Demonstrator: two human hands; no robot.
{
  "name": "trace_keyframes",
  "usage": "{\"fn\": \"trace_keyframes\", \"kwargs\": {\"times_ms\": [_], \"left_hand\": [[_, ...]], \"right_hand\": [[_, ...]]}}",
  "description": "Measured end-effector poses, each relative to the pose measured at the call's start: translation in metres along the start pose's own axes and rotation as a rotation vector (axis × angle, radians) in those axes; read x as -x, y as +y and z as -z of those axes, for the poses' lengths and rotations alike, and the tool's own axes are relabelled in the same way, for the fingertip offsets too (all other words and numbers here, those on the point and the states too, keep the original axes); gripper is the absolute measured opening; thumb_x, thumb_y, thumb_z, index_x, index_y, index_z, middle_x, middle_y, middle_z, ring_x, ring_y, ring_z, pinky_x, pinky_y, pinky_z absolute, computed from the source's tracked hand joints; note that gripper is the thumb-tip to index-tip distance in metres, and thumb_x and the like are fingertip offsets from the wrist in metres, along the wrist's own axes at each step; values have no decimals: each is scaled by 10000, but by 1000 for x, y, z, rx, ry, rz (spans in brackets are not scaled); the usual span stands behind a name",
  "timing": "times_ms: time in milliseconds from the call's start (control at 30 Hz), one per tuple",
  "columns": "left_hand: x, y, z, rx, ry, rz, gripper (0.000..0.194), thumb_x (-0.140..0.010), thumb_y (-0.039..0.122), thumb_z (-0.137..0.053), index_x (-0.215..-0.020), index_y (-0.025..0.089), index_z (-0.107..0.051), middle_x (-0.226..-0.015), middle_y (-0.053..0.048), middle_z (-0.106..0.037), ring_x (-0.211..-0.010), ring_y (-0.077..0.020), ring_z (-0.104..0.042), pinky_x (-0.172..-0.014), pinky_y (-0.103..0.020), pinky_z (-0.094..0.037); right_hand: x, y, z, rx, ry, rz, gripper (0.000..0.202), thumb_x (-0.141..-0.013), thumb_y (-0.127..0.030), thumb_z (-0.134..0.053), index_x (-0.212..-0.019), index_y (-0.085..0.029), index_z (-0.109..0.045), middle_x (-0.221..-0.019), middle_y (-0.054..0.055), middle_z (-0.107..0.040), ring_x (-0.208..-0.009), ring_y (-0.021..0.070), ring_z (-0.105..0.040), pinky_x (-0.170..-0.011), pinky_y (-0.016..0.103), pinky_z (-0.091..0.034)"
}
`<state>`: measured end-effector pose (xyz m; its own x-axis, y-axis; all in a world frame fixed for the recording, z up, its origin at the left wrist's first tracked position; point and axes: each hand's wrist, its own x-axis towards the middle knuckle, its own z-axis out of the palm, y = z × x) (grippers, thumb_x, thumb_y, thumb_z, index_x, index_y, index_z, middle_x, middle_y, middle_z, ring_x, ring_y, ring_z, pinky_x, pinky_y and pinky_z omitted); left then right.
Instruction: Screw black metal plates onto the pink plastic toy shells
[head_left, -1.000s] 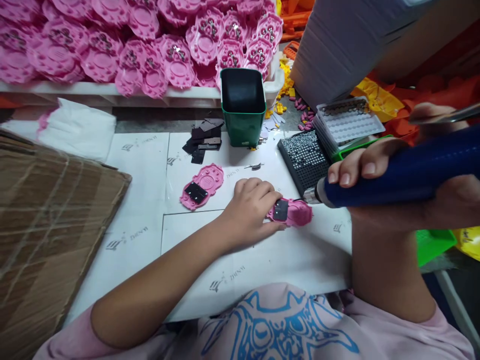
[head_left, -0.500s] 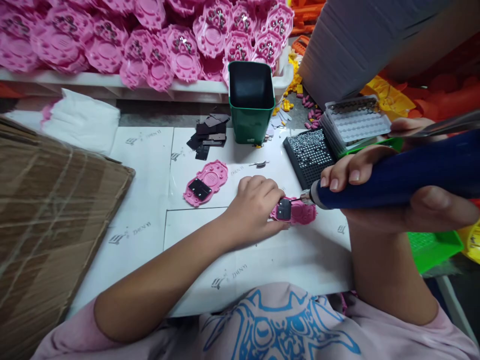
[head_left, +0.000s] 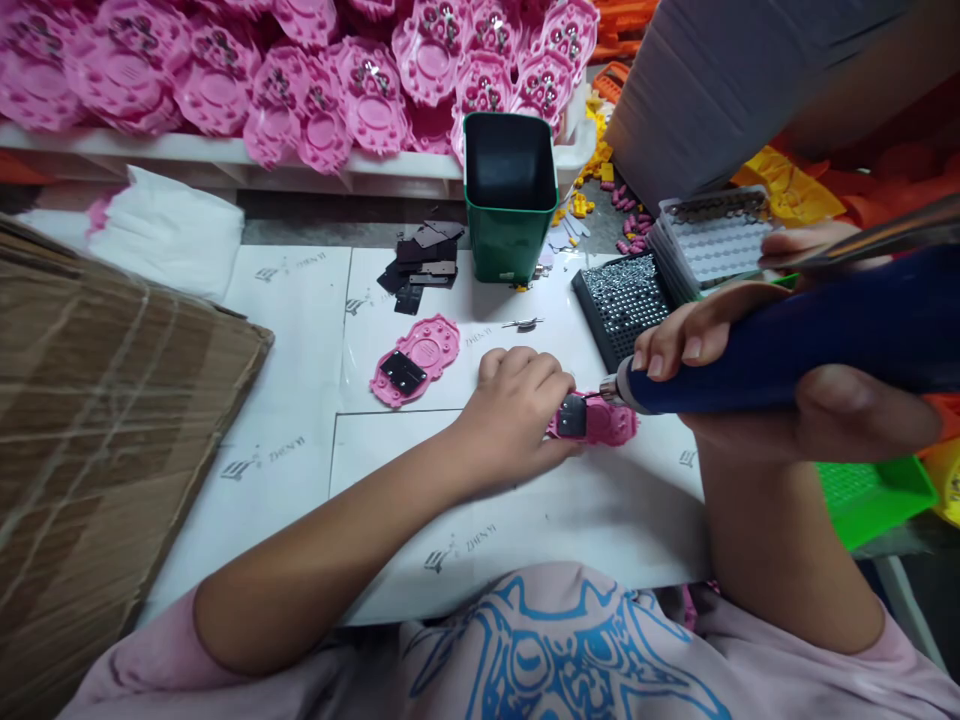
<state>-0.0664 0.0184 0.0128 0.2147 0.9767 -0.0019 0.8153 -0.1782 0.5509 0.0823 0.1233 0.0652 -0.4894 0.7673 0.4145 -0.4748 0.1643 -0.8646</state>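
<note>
Head view: the left hand (head_left: 517,410) lies palm down on the desk (head_left: 420,520), fingers bent and drawn close together, its index finger and thumb gripping the left end of a pink shell (head_left: 616,424) from the far and near sides. That shell lies flat toward the desk's right edge, about midway between the near and far edges, with a black plate (head_left: 572,417) set in its left half. The right hand (head_left: 750,436) is wrapped around a blue driver (head_left: 787,335), fingers over the far side and thumb along the near side. The driver is tilted, its metal nose (head_left: 609,389) at the shell just right of the plate; whether the tip touches a screw is too small to tell. A blurred grey strip (head_left: 877,240) runs above the driver, close to a finger; I cannot tell whether the hand holds it.

Nearer the desk's far edge, left of the left hand, lies a second pink shell (head_left: 431,350) with its own black plate. By the far right corner sits a black perforated tray (head_left: 622,300), and a green bin (head_left: 514,240) stands at the far edge.
</note>
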Motion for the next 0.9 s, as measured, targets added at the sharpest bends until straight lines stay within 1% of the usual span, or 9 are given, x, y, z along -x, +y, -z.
{"fn": "trace_keyframes", "kwargs": {"times_ms": [200, 433, 500, 567, 633, 700, 767, 833, 900], "left_hand": [[0, 2, -1, -30, -12, 20, 451, -738, 506, -700, -1017, 167, -599, -1049, -97, -606, -1020, -297, -458, -836, -434, -277], [-1, 2, 0, -32, -5, 31, 436, -746, 505, -692, -1018, 178, -593, -1054, -91, -603, -1001, -287, -457, -843, -436, -275], [-1, 0, 0, -30, 0, 17, 444, -745, 512, -696, -1018, 182, -581, -1057, -86, -601, -1007, -286, -456, -857, -439, -273], [0, -1, -2, -37, 7, 1, 456, -746, 524, -697, -1022, 185, -567, -1065, -86, -596, -1015, -283, -456, -872, -441, -273], [1, -3, -4, -57, 17, -17, 536, -705, 599, -710, -1003, 179, -564, -1069, -97, -589, -1023, -292, -453, -883, -448, -276], [2, -6, -6, -78, 27, -27, 697, -588, 736, -713, -962, 164, -571, -1055, -118, -583, -1014, -313, -452, -888, -467, -282], [3, -8, -5, -64, 31, -56, 810, -496, 830, -677, -934, 156, -577, -1055, -139, -581, -1008, -330, -458, -895, -487, -291], [5, -10, -2, -6, -2, -150, 774, -571, 805, -659, -989, 158, -584, -1124, -157, -576, -1056, -336, -460, -924, -493, -299], [6, -11, 3, 44, -68, -281, 616, -709, 624, -677, -1118, 174, -574, -1256, -154, -547, -1185, -343, -416, -988, -494, -282]], "right_hand": [[-2, -1, -5, 1, -23, -82, 354, -607, -420, -754, -910, -263, -660, -568, -37, -619, -456, 175, -591, -438, 330, -494], [-4, 3, -2, -38, -22, -70, 354, -589, -397, -759, -912, -290, -663, -582, -35, -639, -450, 192, -589, -422, 355, -490], [-4, 2, 1, -54, -40, -80, 392, -577, -352, -764, -953, -311, -661, -607, -32, -651, -473, 198, -604, -433, 361, -499], [-4, -3, 5, -67, -36, -64, 401, -582, -355, -760, -968, -317, -655, -597, -29, -646, -475, 200, -605, -434, 362, -501], [-5, -10, 8, -71, 29, -14, 408, -586, -383, -751, -969, -286, -649, -575, -19, -638, -456, 197, -595, -435, 364, -502], [-7, -17, 11, -50, 146, 58, 390, -589, -376, -725, -950, -255, -641, -559, -14, -628, -439, 188, -579, -436, 357, -498], [-8, -20, 14, 7, 277, 142, 314, -608, -329, -657, -914, -265, -627, -543, -27, -610, -428, 176, -560, -428, 336, -477], [-9, -19, 16, 81, 426, 225, 231, -637, -294, -585, -867, -287, -612, -550, -39, -594, -437, 162, -536, -439, 315, -452], [-11, -14, 19, 130, 551, 269, 215, -660, -289, -558, -868, -289, -612, -572, -41, -586, -458, 153, -522, -459, 302, -439]]}}
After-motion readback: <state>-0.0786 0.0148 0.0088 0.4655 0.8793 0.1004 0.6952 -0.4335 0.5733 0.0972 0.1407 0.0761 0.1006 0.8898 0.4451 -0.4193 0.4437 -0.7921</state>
